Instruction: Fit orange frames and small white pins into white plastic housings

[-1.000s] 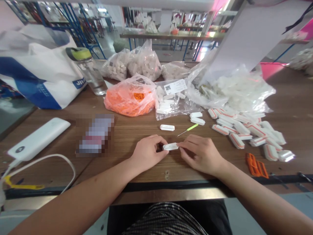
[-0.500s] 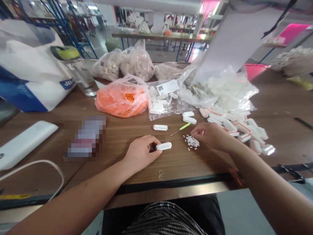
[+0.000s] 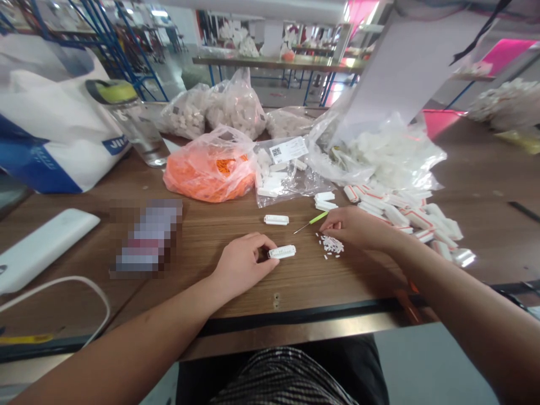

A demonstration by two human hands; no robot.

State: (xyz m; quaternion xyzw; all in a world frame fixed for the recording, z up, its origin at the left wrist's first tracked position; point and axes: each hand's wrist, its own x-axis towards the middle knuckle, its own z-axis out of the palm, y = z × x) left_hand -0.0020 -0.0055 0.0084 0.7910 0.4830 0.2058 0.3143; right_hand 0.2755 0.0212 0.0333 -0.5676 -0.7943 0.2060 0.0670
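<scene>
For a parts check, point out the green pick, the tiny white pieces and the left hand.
Green-handled pick (image 3: 319, 217): head view, on the handle.
Tiny white pieces (image 3: 331, 244): head view, pile's middle.
Left hand (image 3: 241, 264): head view, back of the hand.

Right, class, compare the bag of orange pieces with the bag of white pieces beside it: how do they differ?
The orange bag is plump and rounded, while the white-parts bag lies flatter. The orange bag holds orange pieces, the other white oblong ones. The white-parts bag carries a QR-code label; no label shows on the orange bag. Both are see-through plastic on the wooden table.
</scene>
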